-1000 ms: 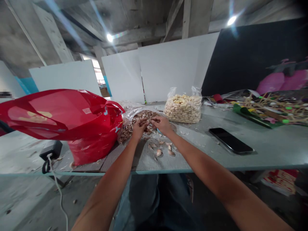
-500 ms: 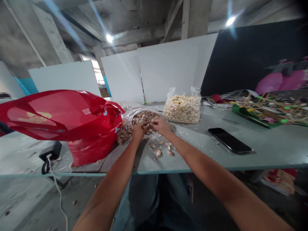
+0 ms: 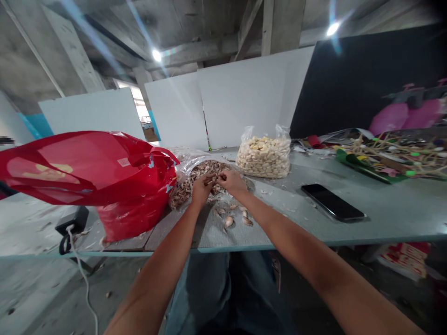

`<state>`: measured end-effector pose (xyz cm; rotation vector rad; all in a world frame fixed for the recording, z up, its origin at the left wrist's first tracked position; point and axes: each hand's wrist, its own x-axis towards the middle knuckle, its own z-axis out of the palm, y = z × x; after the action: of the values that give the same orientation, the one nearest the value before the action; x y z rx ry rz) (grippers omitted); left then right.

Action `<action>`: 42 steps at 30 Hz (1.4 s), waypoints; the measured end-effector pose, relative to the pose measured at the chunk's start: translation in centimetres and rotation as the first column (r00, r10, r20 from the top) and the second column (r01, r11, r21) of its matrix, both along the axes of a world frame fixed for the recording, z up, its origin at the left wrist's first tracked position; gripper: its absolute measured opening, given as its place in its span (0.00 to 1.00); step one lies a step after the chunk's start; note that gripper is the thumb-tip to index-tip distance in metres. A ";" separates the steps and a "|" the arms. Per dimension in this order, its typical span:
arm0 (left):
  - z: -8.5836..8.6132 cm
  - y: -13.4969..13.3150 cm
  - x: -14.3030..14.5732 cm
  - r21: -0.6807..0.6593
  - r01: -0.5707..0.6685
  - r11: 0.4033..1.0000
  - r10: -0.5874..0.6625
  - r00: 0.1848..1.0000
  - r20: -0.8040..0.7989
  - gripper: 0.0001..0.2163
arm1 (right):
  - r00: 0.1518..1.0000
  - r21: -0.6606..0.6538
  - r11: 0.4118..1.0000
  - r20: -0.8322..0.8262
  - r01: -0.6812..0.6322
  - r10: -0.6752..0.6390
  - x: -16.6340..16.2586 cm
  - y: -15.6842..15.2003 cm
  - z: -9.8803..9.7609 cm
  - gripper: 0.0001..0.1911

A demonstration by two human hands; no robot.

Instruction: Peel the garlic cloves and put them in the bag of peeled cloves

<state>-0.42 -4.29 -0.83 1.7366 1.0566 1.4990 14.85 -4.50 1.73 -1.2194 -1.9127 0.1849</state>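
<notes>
My left hand (image 3: 201, 187) and my right hand (image 3: 232, 181) meet fingertip to fingertip over an open clear bag of brownish unpeeled garlic cloves (image 3: 190, 179). Both hands are closed in a pinch on a small clove between them; it is too small to see clearly. A few loose cloves (image 3: 228, 220) lie on the grey table (image 3: 349, 232) just in front of my hands. Behind my right hand stands a clear bag of pale peeled cloves (image 3: 264, 154).
A big red plastic bag (image 3: 104, 181) fills the table's left side. A black phone (image 3: 332, 202) lies to the right. Craft sticks and coloured scraps (image 3: 391, 156) clutter the far right. A black charger with white cable (image 3: 71, 223) sits at the left edge. White boards stand behind.
My hands stay together over the garlic bag, with only small finger movements. The view has shifted slightly.
</notes>
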 end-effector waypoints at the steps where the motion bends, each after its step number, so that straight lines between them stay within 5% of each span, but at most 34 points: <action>1: 0.1 0.0 0.1 -0.012 0.024 1.000 -0.024 0.999 0.048 0.22 | 0.999 0.000 1.000 -0.049 -0.011 0.011 0.2 0.3 -0.2 0.09; 7: 0.4 -0.1 0.3 -0.050 0.057 0.997 -0.051 0.992 0.113 0.23 | 0.968 0.046 0.992 -0.215 -0.120 0.127 1.5 0.9 -0.5 0.11; 11: 0.1 -0.1 0.0 -0.051 0.063 0.997 -0.059 0.995 0.083 0.22 | 0.972 0.042 0.977 -0.098 -0.211 0.214 1.1 0.2 0.1 0.11; 18: 0.0 -0.2 -0.2 -0.028 -0.050 0.998 0.049 0.998 -0.050 0.19 | 0.984 -0.027 0.990 0.106 -0.142 0.144 0.8 -0.4 0.6 0.14; 24: -0.4 0.1 -0.2 -0.028 -0.025 0.999 0.023 0.997 -0.071 0.18 | 0.966 0.006 0.997 0.245 -0.080 0.076 0.6 -1.2 1.0 0.13; 35: 0.3 0.0 0.4 -0.082 0.098 0.992 -0.083 0.983 0.166 0.23 | 0.995 -0.018 1.000 -0.095 0.022 -0.024 2.1 1.4 -0.4 0.11; 42: 0.1 -0.1 0.0 -0.015 -0.055 0.998 0.055 0.998 -0.013 0.20 | 0.991 0.040 0.993 -0.075 -0.108 0.111 2.5 1.6 -0.6 0.11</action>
<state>-0.44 -4.44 -0.71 1.7209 1.1276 1.5110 17.31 -2.94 1.09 -1.0689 -1.9087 0.2509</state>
